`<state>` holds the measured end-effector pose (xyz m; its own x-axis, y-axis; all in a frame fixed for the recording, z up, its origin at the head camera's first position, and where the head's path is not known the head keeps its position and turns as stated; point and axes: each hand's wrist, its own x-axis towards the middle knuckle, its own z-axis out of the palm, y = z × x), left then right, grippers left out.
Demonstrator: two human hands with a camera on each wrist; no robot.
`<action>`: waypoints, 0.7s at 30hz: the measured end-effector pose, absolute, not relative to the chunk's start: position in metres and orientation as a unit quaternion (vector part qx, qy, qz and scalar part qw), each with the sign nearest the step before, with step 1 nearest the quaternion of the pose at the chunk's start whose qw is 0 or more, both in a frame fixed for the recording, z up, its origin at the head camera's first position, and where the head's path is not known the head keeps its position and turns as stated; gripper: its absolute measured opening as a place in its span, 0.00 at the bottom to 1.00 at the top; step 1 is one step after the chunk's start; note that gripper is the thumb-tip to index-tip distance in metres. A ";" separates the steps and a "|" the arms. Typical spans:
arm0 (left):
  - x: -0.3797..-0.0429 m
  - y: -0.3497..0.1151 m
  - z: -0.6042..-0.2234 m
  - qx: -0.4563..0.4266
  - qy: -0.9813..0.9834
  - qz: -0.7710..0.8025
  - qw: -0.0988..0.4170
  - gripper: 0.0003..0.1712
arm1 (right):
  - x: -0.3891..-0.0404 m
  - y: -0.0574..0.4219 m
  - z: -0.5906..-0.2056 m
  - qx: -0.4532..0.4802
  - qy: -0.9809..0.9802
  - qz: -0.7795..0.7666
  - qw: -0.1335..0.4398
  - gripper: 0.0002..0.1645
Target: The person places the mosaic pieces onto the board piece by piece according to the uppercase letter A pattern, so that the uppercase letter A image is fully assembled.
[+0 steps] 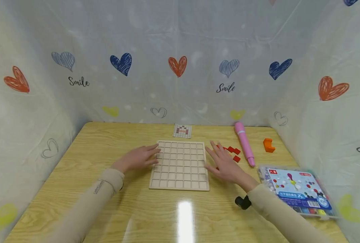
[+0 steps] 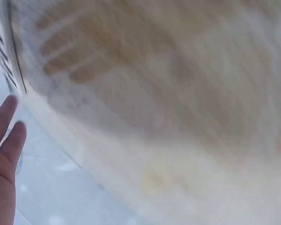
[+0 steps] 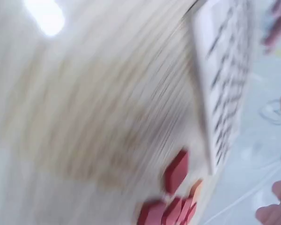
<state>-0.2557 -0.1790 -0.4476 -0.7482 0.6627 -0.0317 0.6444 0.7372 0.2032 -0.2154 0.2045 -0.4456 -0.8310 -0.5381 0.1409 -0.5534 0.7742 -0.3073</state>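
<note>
Beside the gridded board (image 1: 179,168), left hand (image 1: 139,158) and right hand (image 1: 225,165), grip wide, pink stick (image 1: 245,143) beyond partly hidden red tiles (image 1: 236,158)

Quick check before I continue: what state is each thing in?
Wooden grid board: flat, cells unfilled
Red tiles: loose, right of board
Pattern card: printed side up
Molecular model kit box: appears closed
Pink pen-shaped tool: lying down
Orange piece: lying loose
Left hand: extended at board's left edge
Right hand: fingers spread, board's right edge
</note>
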 end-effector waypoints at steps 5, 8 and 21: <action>-0.252 -0.184 -0.458 0.285 0.927 0.231 0.074 0.34 | -0.190 0.204 -0.437 0.221 -0.916 0.336 -0.009 0.36; -0.253 -0.185 -0.465 0.260 0.920 0.285 0.070 0.29 | -0.180 0.209 -0.433 0.177 -0.909 0.377 0.002 0.31; -0.261 -0.186 -0.476 0.214 0.894 0.385 0.081 0.26 | -0.166 0.237 -0.435 0.093 -0.876 0.473 -0.003 0.27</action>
<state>-0.2605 -0.1858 -0.4759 -0.8956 0.4443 0.0201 0.3200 0.6124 0.7228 -0.1655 0.2367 -0.4345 -0.9828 -0.1657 0.0818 -0.1593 0.5348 -0.8299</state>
